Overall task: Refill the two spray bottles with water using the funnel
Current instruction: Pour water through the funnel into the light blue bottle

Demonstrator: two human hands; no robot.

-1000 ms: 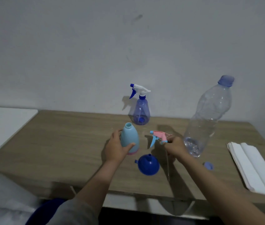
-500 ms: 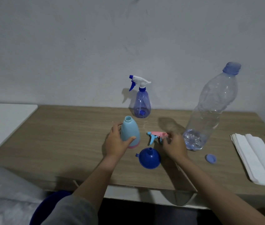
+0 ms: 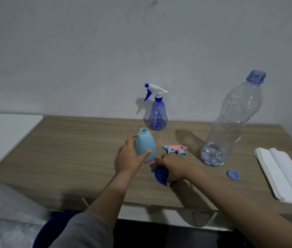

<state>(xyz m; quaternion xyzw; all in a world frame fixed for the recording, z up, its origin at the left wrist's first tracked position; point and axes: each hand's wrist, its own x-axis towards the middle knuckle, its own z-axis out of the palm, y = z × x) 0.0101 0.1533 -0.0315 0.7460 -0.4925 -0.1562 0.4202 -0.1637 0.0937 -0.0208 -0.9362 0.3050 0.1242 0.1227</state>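
Left hand (image 3: 132,156): we are gripping the uncapped light-blue spray bottle (image 3: 145,146), upright on the wooden table (image 3: 70,149).
Right hand (image 3: 173,164): we are closing our fingers on the blue funnel (image 3: 160,174).
Pink trigger head (image 3: 175,149): lying just behind our right hand.
Water bottle (image 3: 231,122): standing open, right.

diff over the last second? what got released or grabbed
The right hand let go of the pink spray head, now lying on the table, and moved toward the person to grasp the blue funnel. The left hand still holds the open light-blue bottle. Everything else stayed put.
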